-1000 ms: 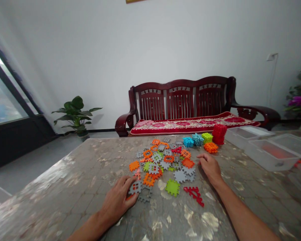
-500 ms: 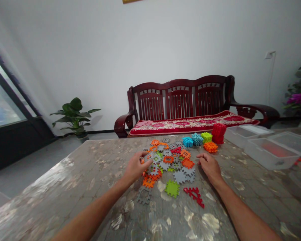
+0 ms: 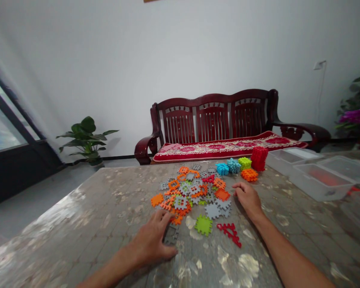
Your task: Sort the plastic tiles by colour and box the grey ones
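My left hand (image 3: 153, 236) is low over the near left edge of a pile of notched plastic building tiles (image 3: 195, 190). Its thumb and fingers are spread around a grey window-frame tile (image 3: 171, 234), which lies on the table and is partly covered by the hand. Just right of the pile rests my right hand (image 3: 249, 200), fingers curled in, with nothing visible in them. Between the hands lie a green square tile (image 3: 203, 225) and a red triangular lattice piece (image 3: 229, 234). An orange square tile (image 3: 157, 200) sits at the pile's left side.
Stacks of blue tiles (image 3: 222, 169), lime tiles (image 3: 245, 163), orange tiles (image 3: 249, 175) and red tiles (image 3: 259, 158) stand at the table's far side. Clear plastic boxes (image 3: 321, 188) are on the right. A wooden bench (image 3: 213, 120) is behind the table (image 3: 108, 224).
My left hand has let go of a grey tile at the pile and moved back toward me, down to the grey frame tile. My right hand has stayed in place.
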A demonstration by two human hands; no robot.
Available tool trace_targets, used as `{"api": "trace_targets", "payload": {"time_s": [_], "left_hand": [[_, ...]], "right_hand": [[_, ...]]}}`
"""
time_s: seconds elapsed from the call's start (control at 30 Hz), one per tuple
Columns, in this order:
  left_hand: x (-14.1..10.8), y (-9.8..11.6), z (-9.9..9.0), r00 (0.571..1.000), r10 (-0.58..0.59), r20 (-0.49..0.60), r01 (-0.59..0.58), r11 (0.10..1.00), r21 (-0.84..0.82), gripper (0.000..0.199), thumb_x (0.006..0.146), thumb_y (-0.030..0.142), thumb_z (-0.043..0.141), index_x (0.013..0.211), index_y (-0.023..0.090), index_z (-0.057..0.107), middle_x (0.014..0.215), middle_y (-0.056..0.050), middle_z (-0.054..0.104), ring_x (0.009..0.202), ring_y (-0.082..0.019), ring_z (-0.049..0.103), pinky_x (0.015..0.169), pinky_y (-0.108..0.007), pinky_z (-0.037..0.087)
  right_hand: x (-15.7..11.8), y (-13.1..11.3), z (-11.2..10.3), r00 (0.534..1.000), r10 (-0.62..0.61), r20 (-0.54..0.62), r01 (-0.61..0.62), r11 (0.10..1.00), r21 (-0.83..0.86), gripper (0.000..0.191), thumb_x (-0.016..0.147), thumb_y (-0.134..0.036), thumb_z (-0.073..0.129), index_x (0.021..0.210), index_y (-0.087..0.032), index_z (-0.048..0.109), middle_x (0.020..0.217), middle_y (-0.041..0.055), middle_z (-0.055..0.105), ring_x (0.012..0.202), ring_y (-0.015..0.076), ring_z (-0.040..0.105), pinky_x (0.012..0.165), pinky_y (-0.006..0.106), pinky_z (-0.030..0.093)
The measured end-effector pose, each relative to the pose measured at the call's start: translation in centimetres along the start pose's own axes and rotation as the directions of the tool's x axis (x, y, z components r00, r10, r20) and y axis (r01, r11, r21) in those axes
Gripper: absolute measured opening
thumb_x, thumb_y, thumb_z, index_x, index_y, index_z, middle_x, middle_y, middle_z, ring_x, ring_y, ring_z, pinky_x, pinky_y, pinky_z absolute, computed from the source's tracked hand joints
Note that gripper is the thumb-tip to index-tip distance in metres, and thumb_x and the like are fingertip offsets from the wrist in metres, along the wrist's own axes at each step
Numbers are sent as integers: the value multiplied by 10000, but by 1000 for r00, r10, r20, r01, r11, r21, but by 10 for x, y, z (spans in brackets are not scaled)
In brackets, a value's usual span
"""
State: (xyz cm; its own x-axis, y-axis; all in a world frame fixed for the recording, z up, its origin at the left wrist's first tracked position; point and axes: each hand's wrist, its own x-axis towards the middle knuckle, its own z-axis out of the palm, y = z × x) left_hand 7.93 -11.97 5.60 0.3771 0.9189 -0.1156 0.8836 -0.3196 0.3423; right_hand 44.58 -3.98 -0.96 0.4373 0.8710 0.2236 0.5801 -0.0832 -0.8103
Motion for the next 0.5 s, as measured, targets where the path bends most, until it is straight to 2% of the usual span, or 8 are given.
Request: {"api": "trace_targets", "payload": {"time_s": [0.13, 0.23, 0.3, 0.4, 0.5], "left_hand": [[3, 3, 9, 999, 36, 11, -37, 999, 35, 540, 662, 219, 633, 1201, 243, 602, 1307, -91, 571, 1226, -258, 549, 1081, -354, 428], [9, 4, 10, 999, 45, -17, -44, 999, 21, 466, 642, 187, 617, 1104, 242, 608, 1239, -78, 598, 1146, -241, 585, 1018, -337, 460], [13, 5, 8, 998, 42, -55, -43, 999, -26, 431, 640, 194, 631, 1069, 235, 615, 1192, -75, 623, 1104, -241, 601, 980, -336, 477], [24, 8, -2, 989, 29, -144, -53, 985, -163, 359, 709, 273, 641, 1063, 217, 638, 1098, -73, 663, 1008, -233, 629, 896, -335, 508], [48, 13, -16, 971, 8, -240, -80, 954, -290, 372, 731, 333, 653, 1080, 204, 656, 1075, -66, 679, 900, -208, 639, 821, -332, 525]], "right_hand": [[-1, -2, -1, 1000, -3, -5, 3, 1000, 2, 350, 719, -344, 414, 854, -247, 723, 695, 1, 696, 701, 208, 627, 629, 293, 387], [-1, -3, -2, 1000, -8, 0, 8, 1000, 9, 336, 727, -340, 416, 844, -246, 717, 685, -5, 692, 685, 201, 623, 619, 289, 384], [-1, -4, -3, 1000, -11, 3, 11, 1000, 7, 331, 736, -342, 416, 847, -245, 713, 682, -7, 690, 683, 201, 623, 613, 288, 380], [-1, -4, -3, 1000, -11, 7, 11, 1000, -4, 326, 742, -338, 418, 847, -244, 712, 687, -5, 693, 695, 204, 628, 614, 290, 378], [0, -5, -3, 1000, -3, 11, 3, 1000, -4, 326, 740, -331, 423, 853, -244, 716, 686, -6, 696, 705, 204, 634, 622, 290, 381]]}}
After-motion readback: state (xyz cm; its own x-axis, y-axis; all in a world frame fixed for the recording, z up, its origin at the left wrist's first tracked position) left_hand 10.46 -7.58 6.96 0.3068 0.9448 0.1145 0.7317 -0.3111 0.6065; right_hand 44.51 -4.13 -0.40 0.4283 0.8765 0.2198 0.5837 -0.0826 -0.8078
